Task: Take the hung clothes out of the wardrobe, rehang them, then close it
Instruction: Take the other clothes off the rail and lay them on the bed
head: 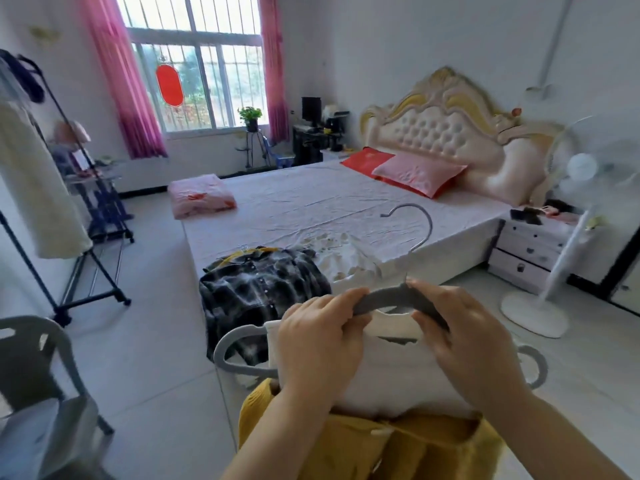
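A grey hanger with a metal hook is held over the foot of the bed. My left hand grips its left arm together with the collar of a white garment. My right hand grips its right arm. The white garment lies partly over the hanger, above a yellow garment close to me. A black-and-white plaid shirt on a yellow hanger lies on the bed corner, next to a pale printed garment. No wardrobe is in view.
A black clothes rack with a cream garment stands at the left. A grey plastic chair is at the near left. A white standing fan and a bedside cabinet are to the right of the bed.
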